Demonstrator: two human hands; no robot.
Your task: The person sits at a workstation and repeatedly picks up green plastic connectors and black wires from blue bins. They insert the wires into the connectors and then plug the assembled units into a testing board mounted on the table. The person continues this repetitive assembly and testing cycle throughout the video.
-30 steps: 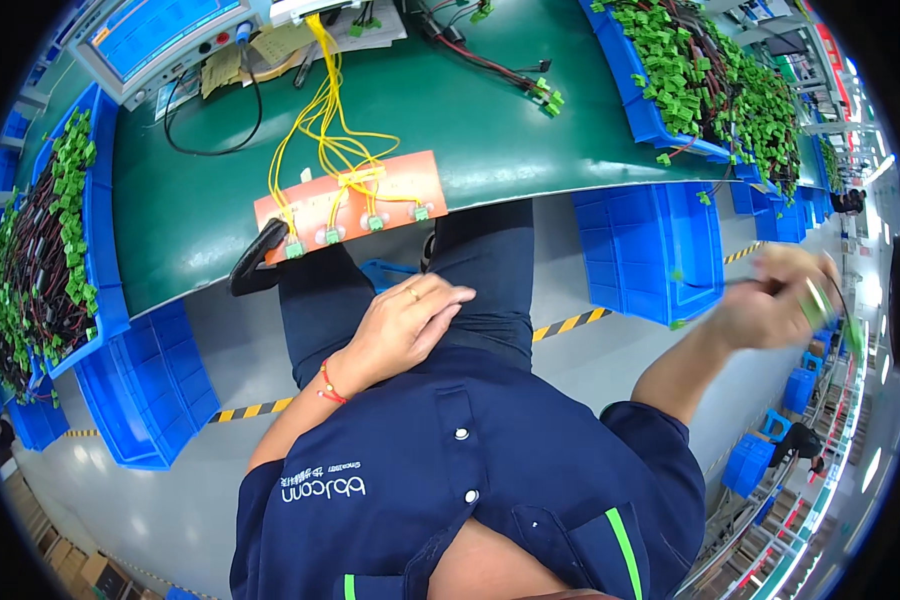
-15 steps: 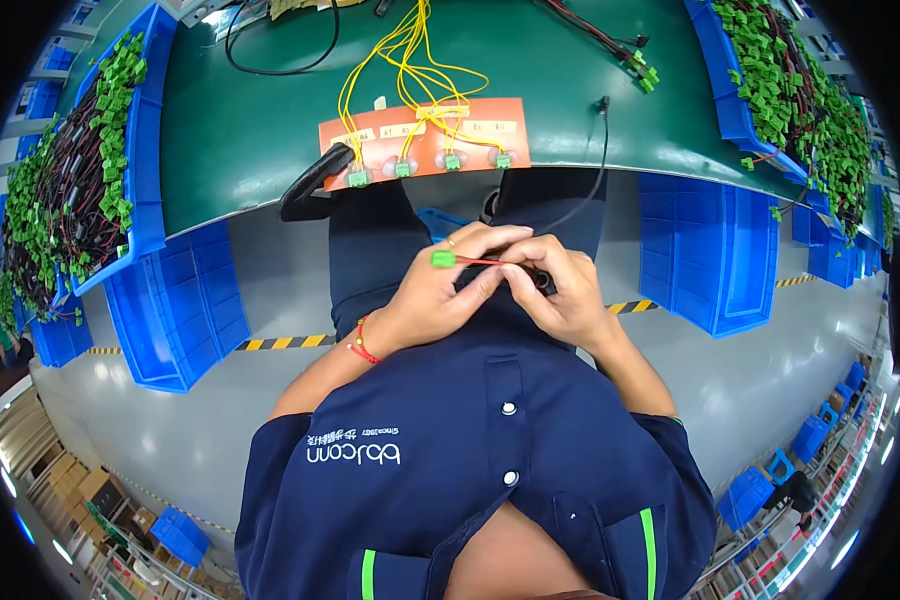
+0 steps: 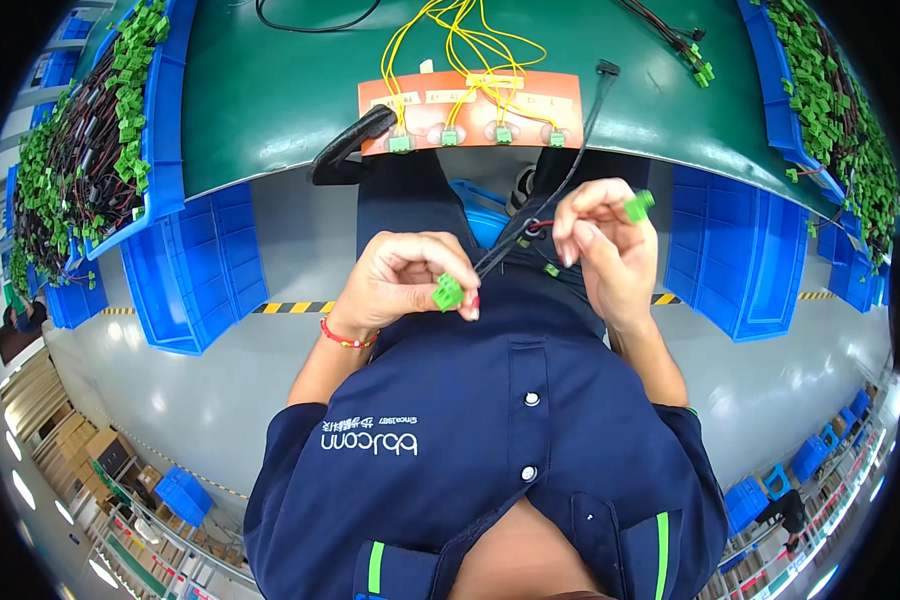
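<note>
A wire harness (image 3: 498, 253) of black and red leads with green connectors hangs between my hands in front of my lap. My left hand (image 3: 398, 275) is closed on it near one green connector (image 3: 448, 292), which sticks out past the fingertips. Raised a little higher, my right hand (image 3: 612, 250) pinches a red and black lead behind another green connector (image 3: 639, 206). A third, smaller green connector (image 3: 551, 270) dangles between the hands. The harness's black cable runs up over the bench edge, ending in a black plug (image 3: 607, 68) on the green bench top.
An orange-red board (image 3: 370, 96) with green sockets and yellow wires sits at the front edge of the bench (image 3: 270, 110). A black strap-like piece (image 3: 350, 145) overhangs its left end. Blue bins (image 3: 170, 110) full of harnesses flank the bench; blue crates (image 3: 205, 265) stand below.
My hands have moved apart, the right one up and to the right. The harness is now spread between them, with a green connector showing at each hand. The whole view has shifted slightly.
</note>
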